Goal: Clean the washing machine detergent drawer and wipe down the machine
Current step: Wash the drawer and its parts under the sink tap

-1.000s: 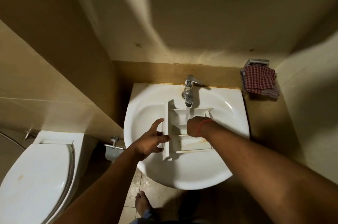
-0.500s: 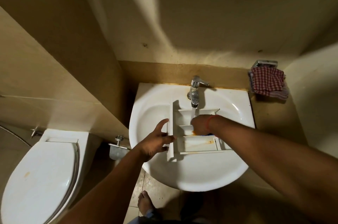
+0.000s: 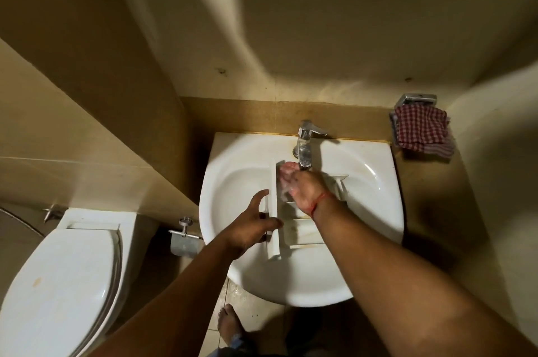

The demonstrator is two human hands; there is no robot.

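— Shifted up to the drawer's (image 3: 302, 233) far end under the tap (image 3: 304, 147), right hand (image 3: 305, 190), fingers curled on something pinkish, perhaps a cloth; blurred.
— Lies in the sink (image 3: 233, 182); left hand (image 3: 250, 227) grips its front panel, thumb spread.
— Checked cloth (image 3: 422, 131) hangs right.

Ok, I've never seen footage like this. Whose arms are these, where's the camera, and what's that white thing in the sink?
There is no machine here, just a person's two bare arms. The single camera sits on their head and looks down, so the arms reach in from the bottom. The white thing is a detergent drawer from a washing machine, lying in the sink under the tap. The left hand grips the drawer's front panel to steady it. The right hand reaches into the drawer below the tap; what it holds is too blurred to tell. A checked cloth hangs on the wall at right, and a toilet stands at left.
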